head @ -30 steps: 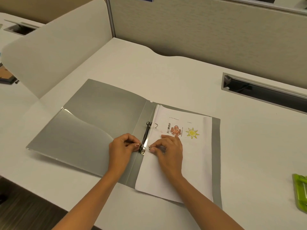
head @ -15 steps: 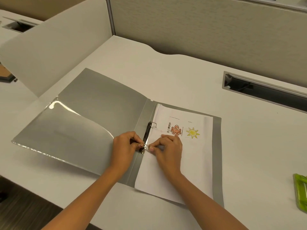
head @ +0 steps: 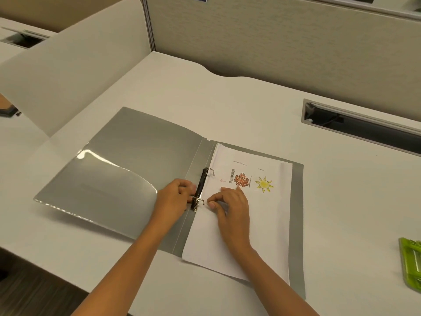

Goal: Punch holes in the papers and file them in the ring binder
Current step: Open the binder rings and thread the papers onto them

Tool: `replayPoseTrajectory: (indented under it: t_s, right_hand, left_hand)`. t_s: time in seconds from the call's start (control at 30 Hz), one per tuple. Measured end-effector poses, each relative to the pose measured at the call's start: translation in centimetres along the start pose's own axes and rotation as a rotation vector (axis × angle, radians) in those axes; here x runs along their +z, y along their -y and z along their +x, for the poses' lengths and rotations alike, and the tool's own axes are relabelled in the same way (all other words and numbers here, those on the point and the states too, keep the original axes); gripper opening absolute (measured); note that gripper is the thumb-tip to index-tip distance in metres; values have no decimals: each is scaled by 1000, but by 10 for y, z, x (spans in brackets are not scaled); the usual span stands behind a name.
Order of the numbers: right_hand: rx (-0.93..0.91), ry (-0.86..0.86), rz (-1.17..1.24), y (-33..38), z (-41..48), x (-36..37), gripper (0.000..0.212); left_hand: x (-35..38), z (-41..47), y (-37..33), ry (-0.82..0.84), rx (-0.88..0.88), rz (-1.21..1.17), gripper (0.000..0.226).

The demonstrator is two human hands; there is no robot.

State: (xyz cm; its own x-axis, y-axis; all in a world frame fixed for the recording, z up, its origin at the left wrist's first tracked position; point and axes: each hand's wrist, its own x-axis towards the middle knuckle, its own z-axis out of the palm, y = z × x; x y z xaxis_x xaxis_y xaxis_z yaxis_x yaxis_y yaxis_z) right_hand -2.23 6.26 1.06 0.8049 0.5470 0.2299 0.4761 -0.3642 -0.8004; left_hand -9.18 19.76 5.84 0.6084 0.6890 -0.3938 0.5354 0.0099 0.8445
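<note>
A grey ring binder lies open on the white desk. White papers with an orange octopus and a yellow sun drawing lie on its right half, threaded on the far ring and the near ring of the black mechanism. My left hand sits on the left cover, its curled fingers at the near ring's left side. My right hand rests on the papers just right of that ring, thumb tip a little apart from it, holding nothing.
A green hole punch lies at the desk's right edge. A cable slot is set into the desk at the back right. A low white divider stands to the left, partition walls behind. The desk's front edge runs under my forearms.
Both hands were pinching the near ring. My right hand has let go and drawn slightly right onto the paper. The ring now looks closed, and the left cover lies flatter.
</note>
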Motion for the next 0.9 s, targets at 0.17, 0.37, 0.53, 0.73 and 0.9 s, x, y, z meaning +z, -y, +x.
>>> replayPoseTrajectory:
  t_s: [0.17, 0.37, 0.53, 0.73, 0.9]
  right_hand:
    - [2, -16, 15, 1, -1, 0, 8]
    - [-12, -10, 14, 1, -2, -4, 8]
    - [-4, 1, 2, 0, -1, -3, 8]
    - [21, 7, 6, -2, -1, -2, 8]
    - [24, 0, 15, 0, -1, -3, 9]
  left_hand:
    - [5, 11, -7, -31, -8, 248, 15]
    - [9, 13, -17, -50, -26, 370, 15]
    - [15, 11, -17, -29, 46, 384, 17]
    - [15, 3, -6, -101, 143, 215, 14]
    - [29, -8, -4, -299, 337, 292, 12]
